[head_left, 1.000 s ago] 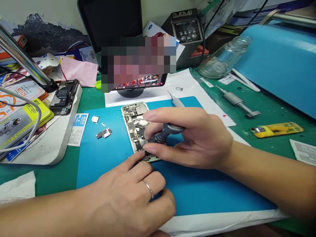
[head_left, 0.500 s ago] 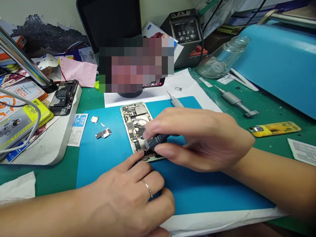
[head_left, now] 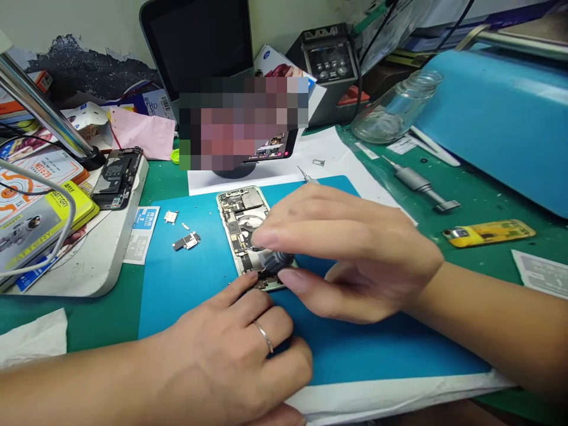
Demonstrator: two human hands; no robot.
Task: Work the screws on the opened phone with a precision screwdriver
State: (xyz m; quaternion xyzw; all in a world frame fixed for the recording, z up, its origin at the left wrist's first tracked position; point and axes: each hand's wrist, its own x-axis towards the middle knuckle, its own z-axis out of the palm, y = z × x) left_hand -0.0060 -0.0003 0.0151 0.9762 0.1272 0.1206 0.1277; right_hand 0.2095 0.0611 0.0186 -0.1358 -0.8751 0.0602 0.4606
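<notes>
An opened phone (head_left: 251,229) lies on the blue mat, its inner parts showing. The outstretched index fingertip of my left hand (head_left: 239,343) rests at the phone's lower left edge; its other fingers are loosely bent and grip nothing visible. My right hand (head_left: 355,248) hovers over the phone's right side, with thumb and fingers closed around a dark grey screwdriver (head_left: 278,261). The screwdriver's tip points at the lower end of the phone, but the exact contact is hidden. Left of the phone lie a black and silver part (head_left: 187,241), a small metal plate (head_left: 171,216) and a tiny strip (head_left: 185,226).
A grey screwdriver (head_left: 417,179), a yellow tool (head_left: 489,233) and a glass jar (head_left: 397,106) lie to the right. Another phone body (head_left: 117,177) and a yellow battery box (head_left: 39,231) sit on a white stand at left. A black station (head_left: 328,71) stands behind.
The screwdriver stands more upright, and the right hand's fingers have shifted on it, with a wider gap behind the thumb. The left hand stays at the phone's edge.
</notes>
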